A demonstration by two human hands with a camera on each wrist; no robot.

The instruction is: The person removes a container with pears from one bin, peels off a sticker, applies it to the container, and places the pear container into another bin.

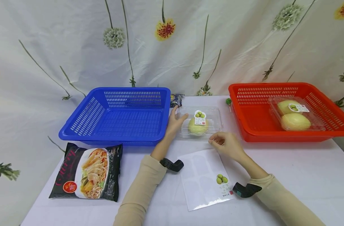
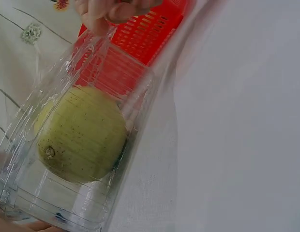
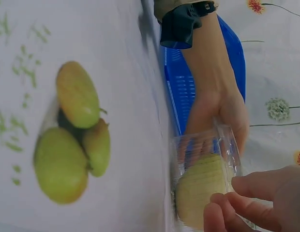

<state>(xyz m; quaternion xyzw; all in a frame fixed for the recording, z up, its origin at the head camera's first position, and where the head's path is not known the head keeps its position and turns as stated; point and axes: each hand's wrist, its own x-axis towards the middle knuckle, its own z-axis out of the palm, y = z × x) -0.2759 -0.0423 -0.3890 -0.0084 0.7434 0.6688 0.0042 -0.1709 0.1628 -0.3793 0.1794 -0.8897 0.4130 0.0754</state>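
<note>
A clear plastic box [image 1: 214,116] with a pale green, speckled pear [image 2: 82,135] inside stands on the table. A label with printed green fruit [image 1: 200,117] is on its lid. My left hand [image 1: 174,125] rests against the box's left side, fingers fairly straight, thumb toward the lid. With curled fingers, my right hand [image 1: 227,145] pinches the box at its front edge toward the right; the fingertips' contact is partly hidden. In front lies a glossy white sheet [image 1: 201,179] with printed green fruit [image 3: 67,140] near one corner.
To the left stands a blue basket [image 1: 123,138]; to the right, a red basket [image 1: 273,135] holds another clear box [image 1: 319,124] with two pale fruits. A black noodle bag [image 1: 112,172] lies at front left. Behind are a small dark packet [image 1: 176,99] and a green floret [image 1: 228,101].
</note>
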